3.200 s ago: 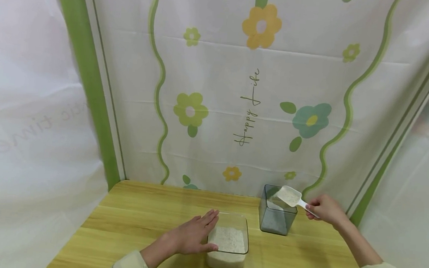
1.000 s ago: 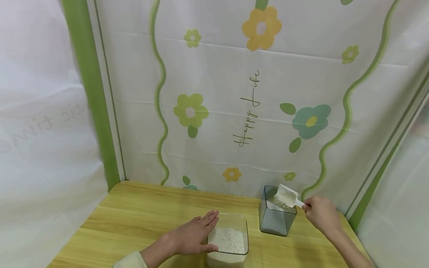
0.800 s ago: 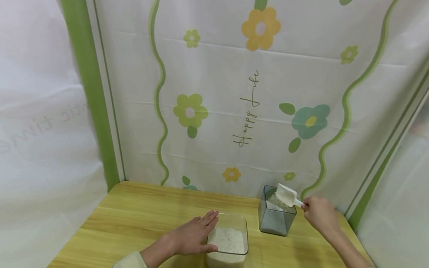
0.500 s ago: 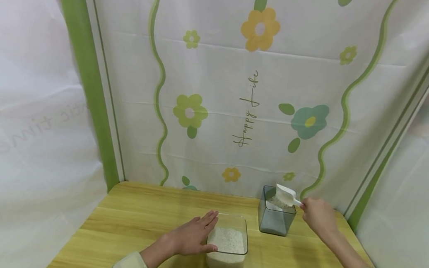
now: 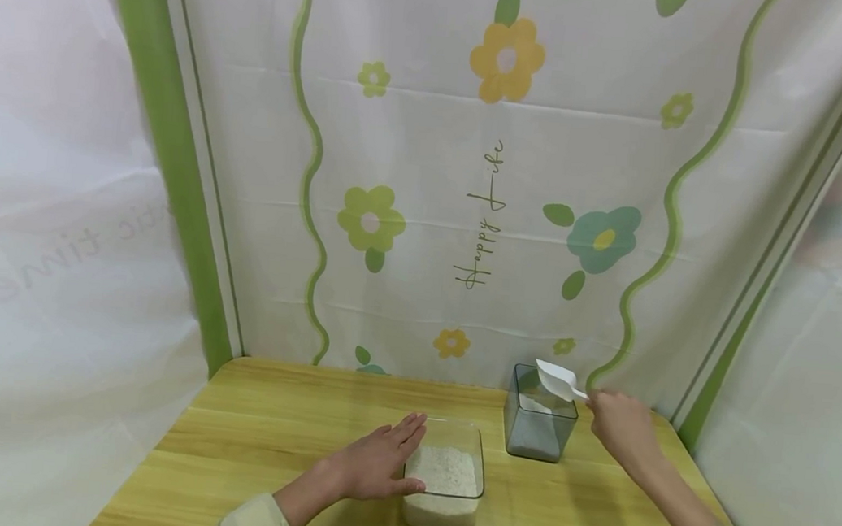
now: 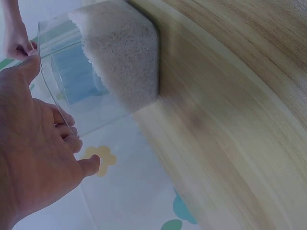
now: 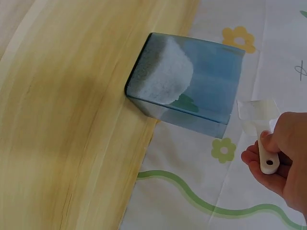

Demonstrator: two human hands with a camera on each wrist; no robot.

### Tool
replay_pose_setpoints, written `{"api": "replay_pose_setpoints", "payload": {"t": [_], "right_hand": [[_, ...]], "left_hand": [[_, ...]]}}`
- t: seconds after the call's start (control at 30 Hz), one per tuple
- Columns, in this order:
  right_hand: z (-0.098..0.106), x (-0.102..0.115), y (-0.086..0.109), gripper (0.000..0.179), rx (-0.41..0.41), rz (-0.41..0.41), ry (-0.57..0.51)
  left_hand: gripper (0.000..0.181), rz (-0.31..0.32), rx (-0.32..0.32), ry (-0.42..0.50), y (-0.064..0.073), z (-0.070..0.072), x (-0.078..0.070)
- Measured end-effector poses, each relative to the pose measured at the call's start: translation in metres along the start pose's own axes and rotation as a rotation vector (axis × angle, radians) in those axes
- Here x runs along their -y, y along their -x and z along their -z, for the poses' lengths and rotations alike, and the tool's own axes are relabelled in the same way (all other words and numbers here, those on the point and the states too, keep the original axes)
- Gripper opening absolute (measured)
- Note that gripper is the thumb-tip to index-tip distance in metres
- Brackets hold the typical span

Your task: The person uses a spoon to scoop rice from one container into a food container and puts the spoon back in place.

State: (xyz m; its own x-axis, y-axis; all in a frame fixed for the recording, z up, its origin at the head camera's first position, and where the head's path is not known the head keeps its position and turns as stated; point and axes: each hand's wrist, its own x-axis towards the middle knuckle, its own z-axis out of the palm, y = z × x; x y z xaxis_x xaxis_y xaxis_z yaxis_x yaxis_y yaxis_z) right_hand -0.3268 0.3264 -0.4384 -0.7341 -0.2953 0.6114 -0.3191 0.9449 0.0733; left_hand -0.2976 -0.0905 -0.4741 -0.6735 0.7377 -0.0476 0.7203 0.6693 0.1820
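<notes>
A clear square container (image 5: 482, 463) part-filled with rice (image 6: 122, 52) stands on the wooden table. My left hand (image 5: 376, 461) rests at its left rim, fingers stretched along the edge and thumb toward the front. Further back and to the right is a smoky blue container (image 5: 569, 428) with a sloping heap of rice (image 7: 165, 76) inside. Pinched by its handle in my right hand (image 5: 622, 428), a white scoop (image 5: 558, 380) is tipped over the blue container's opening, its back turned upward.
The wooden table (image 5: 270, 424) ends at a white curtain (image 5: 414, 148) printed with flowers, close behind the blue container. More curtain (image 5: 815, 388) hangs along the right side, near my right forearm, and on the left.
My right hand has rolled the scoop over from level with rice in it to upside down, and rice has poured into the blue container. My left hand has stayed put.
</notes>
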Motion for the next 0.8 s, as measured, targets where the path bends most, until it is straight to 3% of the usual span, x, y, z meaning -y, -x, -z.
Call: {"api": "replay_pose_setpoints", "payload": {"t": [0.13, 0.27, 0.37, 0.47, 0.57, 0.7, 0.8], "right_hand": [[0.013, 0.004, -0.005, 0.015, 0.076, -0.090, -0.159], [0.029, 0.012, -0.012, 0.015, 0.209, -0.195, -0.384], [0.042, 0.024, -0.018, 0.015, 0.295, -0.194, -0.509], [0.055, 0.041, -0.025, 0.010, 0.337, -0.099, -0.561], [0.065, 0.062, -0.032, 0.013, 0.368, 0.037, -0.544], [0.068, 0.087, -0.040, 0.026, 0.389, 0.225, -0.433], [0.066, 0.105, -0.043, 0.025, 0.377, 0.324, -0.307]], "left_hand": [[0.086, -0.001, -0.002, -0.009, 0.000, 0.000, 0.000], [0.086, 0.001, -0.003, -0.019, 0.001, 0.000, -0.001], [0.087, 0.007, 0.000, -0.019, 0.002, 0.001, -0.002], [0.086, 0.012, 0.001, -0.020, 0.002, 0.002, -0.002], [0.085, 0.015, 0.000, -0.028, 0.002, 0.002, -0.002], [0.088, 0.010, -0.002, -0.034, 0.001, 0.000, -0.002], [0.089, 0.007, -0.001, -0.035, 0.000, 0.000, -0.002]]}}
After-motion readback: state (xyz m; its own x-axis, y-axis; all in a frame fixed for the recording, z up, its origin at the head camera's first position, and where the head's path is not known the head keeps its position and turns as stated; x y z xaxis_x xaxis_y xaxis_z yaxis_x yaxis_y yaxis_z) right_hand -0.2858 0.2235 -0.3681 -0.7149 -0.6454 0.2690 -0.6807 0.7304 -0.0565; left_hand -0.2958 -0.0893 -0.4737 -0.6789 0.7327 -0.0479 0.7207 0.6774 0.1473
